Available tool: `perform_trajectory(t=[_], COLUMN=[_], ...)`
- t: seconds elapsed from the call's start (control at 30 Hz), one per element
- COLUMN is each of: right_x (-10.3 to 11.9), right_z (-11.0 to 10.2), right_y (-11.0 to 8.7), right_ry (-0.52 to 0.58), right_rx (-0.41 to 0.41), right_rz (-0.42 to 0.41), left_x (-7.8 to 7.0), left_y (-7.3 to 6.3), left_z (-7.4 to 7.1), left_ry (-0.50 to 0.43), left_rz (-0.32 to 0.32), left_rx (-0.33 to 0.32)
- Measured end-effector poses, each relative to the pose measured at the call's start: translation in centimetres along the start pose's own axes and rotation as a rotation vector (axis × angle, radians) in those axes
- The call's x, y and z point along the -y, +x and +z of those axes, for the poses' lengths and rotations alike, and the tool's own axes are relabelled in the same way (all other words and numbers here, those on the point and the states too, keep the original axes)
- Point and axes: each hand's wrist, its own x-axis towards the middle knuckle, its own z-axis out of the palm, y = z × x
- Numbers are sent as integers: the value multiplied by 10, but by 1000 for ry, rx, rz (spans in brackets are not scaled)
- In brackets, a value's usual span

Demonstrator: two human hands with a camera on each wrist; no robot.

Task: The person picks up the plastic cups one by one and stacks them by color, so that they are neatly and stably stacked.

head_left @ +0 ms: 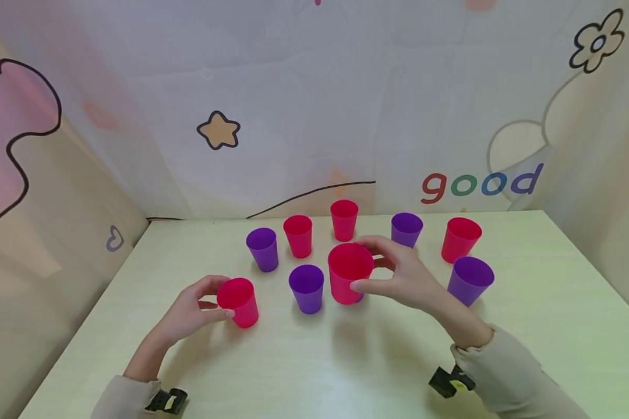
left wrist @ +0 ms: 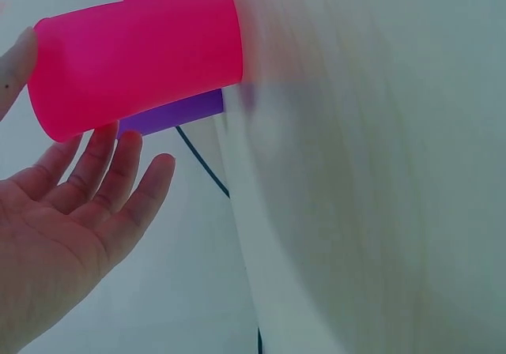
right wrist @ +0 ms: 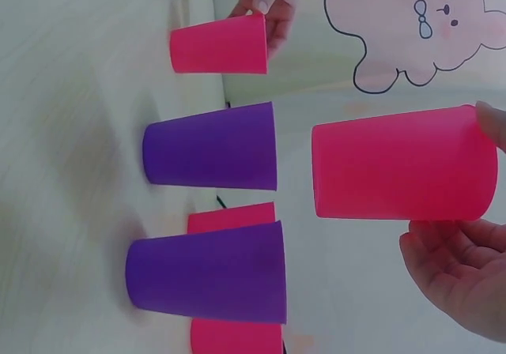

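My left hand (head_left: 188, 309) holds a pinkish-red plastic cup (head_left: 245, 305) by its rim, thumb at the near side and fingers at the far side. That cup stands upright, mouth up, at the front left of the table. Higher up, my right hand (head_left: 410, 278) grips another red cup (right wrist: 403, 164) near its rim, upright and raised off the table. Below this raised cup is a purple cup (right wrist: 207, 271), almost wholly hidden behind it in the head view. Another purple cup (head_left: 307, 290) stands between the two held cups.
Behind stand a purple cup (head_left: 263, 250), two red cups (head_left: 299, 237) and a second purple cup (head_left: 406, 230), partly covered by my right hand. At the right are a red cup (head_left: 458, 241) and a purple cup (head_left: 469, 282), close to my right forearm. A printed cloth (head_left: 304, 116) hangs behind the table (head_left: 293, 372).
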Motion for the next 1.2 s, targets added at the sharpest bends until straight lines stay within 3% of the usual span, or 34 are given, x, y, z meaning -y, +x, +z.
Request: perform_trajectory(t=[0.43,0.77,1.2], right_x=[11,20,27], right_z=[15,29,53], right_y=[14,26,47], right_ry=[28,54,47], right_rx=[31,59,77], right_rz=[-56,-24,-73], left_x=[2,0,1], left_y=[2,-1,0], left_z=[2,1,0], left_ry=[4,2,4], left_rz=[-1,-10,-6], left_rx=[-6,-9,-14])
